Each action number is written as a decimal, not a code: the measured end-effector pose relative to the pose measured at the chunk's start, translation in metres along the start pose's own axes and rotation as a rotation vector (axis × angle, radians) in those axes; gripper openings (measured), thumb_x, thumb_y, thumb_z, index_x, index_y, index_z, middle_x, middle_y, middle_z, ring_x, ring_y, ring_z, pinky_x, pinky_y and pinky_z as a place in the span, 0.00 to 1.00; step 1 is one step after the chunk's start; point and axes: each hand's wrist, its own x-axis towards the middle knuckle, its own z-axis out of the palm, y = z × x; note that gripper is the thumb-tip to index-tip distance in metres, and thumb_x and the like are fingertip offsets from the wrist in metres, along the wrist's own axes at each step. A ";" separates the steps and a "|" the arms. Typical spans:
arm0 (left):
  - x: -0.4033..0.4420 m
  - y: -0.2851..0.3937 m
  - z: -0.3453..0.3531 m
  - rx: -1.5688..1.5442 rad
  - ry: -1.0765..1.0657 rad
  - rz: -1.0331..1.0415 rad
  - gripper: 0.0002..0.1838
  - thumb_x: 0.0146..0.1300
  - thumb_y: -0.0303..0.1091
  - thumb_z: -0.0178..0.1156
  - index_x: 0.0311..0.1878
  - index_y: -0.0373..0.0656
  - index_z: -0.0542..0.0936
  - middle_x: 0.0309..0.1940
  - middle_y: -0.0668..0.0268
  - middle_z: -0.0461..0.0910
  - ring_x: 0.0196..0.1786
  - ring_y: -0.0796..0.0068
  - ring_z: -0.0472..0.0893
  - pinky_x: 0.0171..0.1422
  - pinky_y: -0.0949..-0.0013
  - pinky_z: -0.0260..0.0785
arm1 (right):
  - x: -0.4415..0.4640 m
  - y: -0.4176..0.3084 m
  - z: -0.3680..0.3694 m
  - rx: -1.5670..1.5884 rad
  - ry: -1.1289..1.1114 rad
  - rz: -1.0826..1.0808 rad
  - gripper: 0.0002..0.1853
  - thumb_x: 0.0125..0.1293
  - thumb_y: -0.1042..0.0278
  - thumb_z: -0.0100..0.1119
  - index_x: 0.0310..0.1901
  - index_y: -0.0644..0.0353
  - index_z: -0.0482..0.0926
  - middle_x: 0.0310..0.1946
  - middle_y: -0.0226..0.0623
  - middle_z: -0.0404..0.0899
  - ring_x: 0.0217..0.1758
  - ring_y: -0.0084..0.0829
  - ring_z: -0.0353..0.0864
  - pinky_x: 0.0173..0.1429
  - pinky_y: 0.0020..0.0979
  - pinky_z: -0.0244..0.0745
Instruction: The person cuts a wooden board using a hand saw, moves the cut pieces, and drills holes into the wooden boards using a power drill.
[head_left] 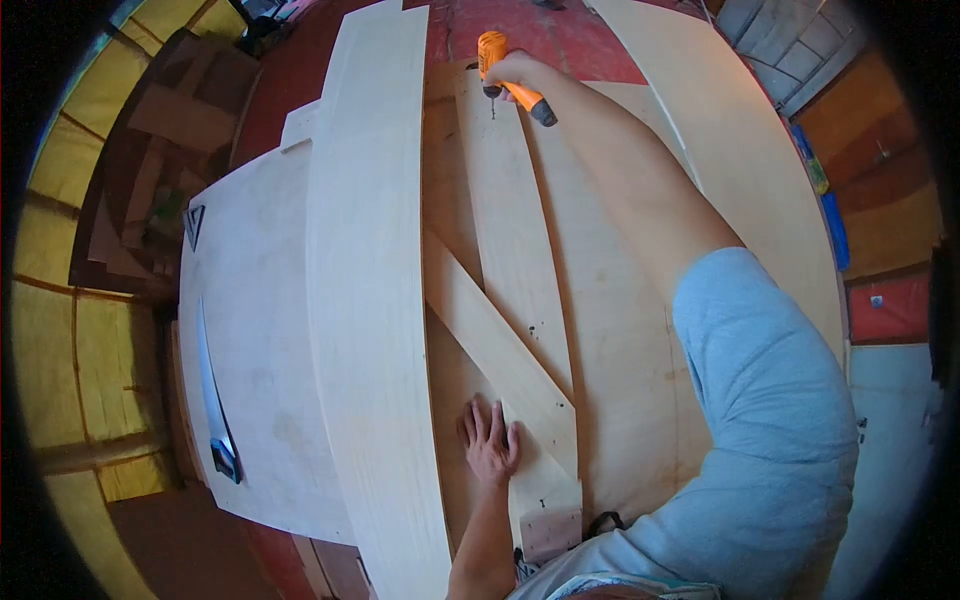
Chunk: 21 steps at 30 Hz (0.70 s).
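An orange and black cordless drill (492, 62) is gripped in my right hand (512, 72), out at the far end of the boards. Its bit points down at the far part of a long pale board (510, 210); whether the tip touches the wood I cannot tell. My left hand (490, 445) lies close to me with its fingers spread, pressing on the wood beside a diagonal board (500, 350). Small dark screws or holes show near the ends of the boards.
A wide plank (370, 250) runs lengthwise left of the frame. Further left, a hand saw (215, 400) and a black triangular square (193, 228) lie on a pale sheet (265, 300). Another large panel (750, 160) is at the right.
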 end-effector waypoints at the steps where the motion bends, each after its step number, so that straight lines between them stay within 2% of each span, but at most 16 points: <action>1: 0.002 0.002 -0.002 -0.008 -0.020 -0.019 0.30 0.76 0.53 0.59 0.76 0.52 0.77 0.81 0.46 0.65 0.83 0.38 0.63 0.86 0.34 0.51 | -0.009 0.005 -0.001 -0.009 -0.010 -0.041 0.19 0.58 0.65 0.77 0.49 0.59 0.83 0.33 0.38 0.86 0.27 0.28 0.85 0.30 0.31 0.83; 2: 0.004 0.003 -0.002 -0.012 -0.019 -0.027 0.30 0.76 0.53 0.59 0.76 0.52 0.77 0.81 0.46 0.65 0.83 0.38 0.63 0.86 0.34 0.51 | -0.018 0.011 -0.001 -0.016 -0.016 -0.042 0.19 0.58 0.65 0.77 0.49 0.59 0.83 0.33 0.38 0.86 0.27 0.28 0.85 0.30 0.31 0.83; 4: 0.002 0.000 0.001 -0.020 0.013 -0.003 0.30 0.76 0.53 0.59 0.76 0.52 0.77 0.82 0.47 0.65 0.83 0.39 0.63 0.86 0.35 0.51 | -0.039 0.032 0.003 0.012 0.019 -0.188 0.18 0.59 0.60 0.78 0.46 0.59 0.84 0.32 0.36 0.86 0.27 0.27 0.85 0.32 0.31 0.84; 5: 0.000 -0.001 0.002 -0.029 0.019 -0.023 0.29 0.75 0.52 0.60 0.75 0.52 0.78 0.82 0.48 0.65 0.83 0.39 0.64 0.86 0.35 0.52 | -0.070 0.039 0.005 -0.022 0.068 -0.282 0.18 0.61 0.55 0.77 0.42 0.60 0.83 0.32 0.34 0.86 0.26 0.25 0.84 0.33 0.32 0.83; 7: -0.002 0.000 0.001 -0.032 0.018 -0.023 0.29 0.76 0.52 0.60 0.75 0.51 0.78 0.82 0.48 0.65 0.82 0.39 0.65 0.86 0.35 0.52 | -0.126 0.070 0.009 -0.117 0.108 -0.304 0.18 0.65 0.52 0.75 0.42 0.59 0.84 0.32 0.33 0.86 0.28 0.23 0.84 0.36 0.33 0.83; 9: -0.001 -0.004 0.004 -0.009 0.025 -0.010 0.29 0.76 0.52 0.60 0.75 0.52 0.78 0.82 0.48 0.65 0.81 0.37 0.66 0.86 0.35 0.53 | -0.181 0.112 0.018 -0.219 0.052 -0.253 0.27 0.67 0.40 0.67 0.55 0.56 0.83 0.40 0.40 0.90 0.38 0.36 0.92 0.51 0.40 0.86; 11: -0.001 -0.004 0.002 -0.039 0.024 -0.022 0.29 0.76 0.51 0.60 0.76 0.52 0.78 0.82 0.48 0.65 0.81 0.36 0.65 0.86 0.35 0.53 | -0.230 0.192 0.040 -0.276 0.229 -0.382 0.32 0.69 0.38 0.66 0.64 0.54 0.80 0.52 0.42 0.89 0.53 0.44 0.91 0.57 0.40 0.85; 13: -0.002 -0.003 0.004 -0.104 0.026 -0.037 0.30 0.76 0.51 0.60 0.76 0.52 0.77 0.82 0.48 0.65 0.82 0.35 0.64 0.86 0.35 0.52 | -0.327 0.195 0.047 -0.294 0.207 -0.227 0.36 0.67 0.46 0.72 0.73 0.52 0.75 0.60 0.42 0.87 0.62 0.48 0.86 0.60 0.41 0.84; 14: -0.002 -0.005 0.006 -0.147 0.019 -0.050 0.30 0.76 0.51 0.60 0.76 0.52 0.77 0.82 0.48 0.65 0.82 0.35 0.64 0.86 0.36 0.52 | -0.355 0.221 0.052 -0.308 0.184 -0.201 0.36 0.67 0.46 0.72 0.73 0.52 0.75 0.60 0.42 0.87 0.62 0.48 0.86 0.60 0.41 0.84; 16: 0.000 -0.005 0.003 -0.065 0.026 -0.011 0.30 0.77 0.51 0.59 0.77 0.52 0.76 0.82 0.48 0.65 0.82 0.36 0.64 0.85 0.35 0.53 | -0.401 0.284 0.055 -0.258 0.231 -0.510 0.41 0.63 0.59 0.77 0.78 0.49 0.71 0.59 0.42 0.87 0.62 0.48 0.87 0.61 0.42 0.84; 17: 0.002 -0.005 0.005 -0.067 0.028 -0.019 0.30 0.77 0.52 0.59 0.77 0.52 0.76 0.82 0.49 0.65 0.82 0.37 0.64 0.85 0.34 0.52 | -0.425 0.297 0.053 -0.267 0.222 -0.500 0.41 0.63 0.59 0.77 0.78 0.49 0.71 0.59 0.42 0.87 0.62 0.48 0.87 0.61 0.42 0.84; 19: -0.003 -0.005 0.006 -0.065 0.021 -0.026 0.30 0.77 0.53 0.58 0.77 0.53 0.76 0.82 0.49 0.65 0.82 0.38 0.64 0.85 0.34 0.52 | -0.471 0.316 0.051 -0.463 0.107 -0.439 0.47 0.59 0.69 0.78 0.81 0.47 0.67 0.64 0.43 0.84 0.65 0.48 0.87 0.65 0.42 0.83; 20: -0.002 -0.006 0.007 -0.025 0.031 -0.009 0.30 0.77 0.54 0.58 0.77 0.53 0.76 0.82 0.49 0.65 0.83 0.39 0.64 0.86 0.35 0.52 | -0.488 0.329 0.051 -0.462 0.114 -0.435 0.47 0.59 0.69 0.78 0.81 0.47 0.67 0.64 0.43 0.84 0.65 0.48 0.87 0.65 0.42 0.83; 21: -0.001 -0.006 0.008 0.015 0.044 0.013 0.31 0.77 0.54 0.58 0.78 0.53 0.76 0.82 0.50 0.65 0.83 0.40 0.63 0.86 0.35 0.52 | -0.503 0.342 0.052 -0.595 0.116 -0.477 0.47 0.60 0.67 0.78 0.81 0.46 0.67 0.70 0.44 0.79 0.66 0.49 0.86 0.65 0.41 0.83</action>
